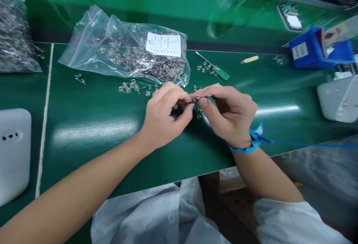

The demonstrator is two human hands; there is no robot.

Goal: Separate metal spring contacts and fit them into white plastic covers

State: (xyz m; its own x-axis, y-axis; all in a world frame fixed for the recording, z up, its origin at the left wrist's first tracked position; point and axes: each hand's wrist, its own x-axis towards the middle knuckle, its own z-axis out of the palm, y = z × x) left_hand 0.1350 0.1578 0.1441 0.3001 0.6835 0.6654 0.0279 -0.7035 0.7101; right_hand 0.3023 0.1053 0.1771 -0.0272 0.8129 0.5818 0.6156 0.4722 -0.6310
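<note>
My left hand [167, 115] and my right hand [229, 115] meet above the green table, fingertips pinched on a small tangle of metal springs [196, 99]. How many springs are between the fingers is hidden. Just below the fingers, more wire springs [199, 114] show close to the table. To the left of my left hand lies a scatter of loose springs [128, 86] on the table. Behind the hands rests a clear zip bag [117, 57] full of springs, with a white label [163, 44]. A blue wrist strap [251, 141] circles my right wrist.
A screwdriver with a green handle [221, 73] lies behind my right hand. Farther right are a small pale-handled blade [250, 59] and a blue bin [307, 52]. Another bag of springs [16, 35] and a white plastic housing [13, 154] are at the left. A white housing [335, 100] sits right.
</note>
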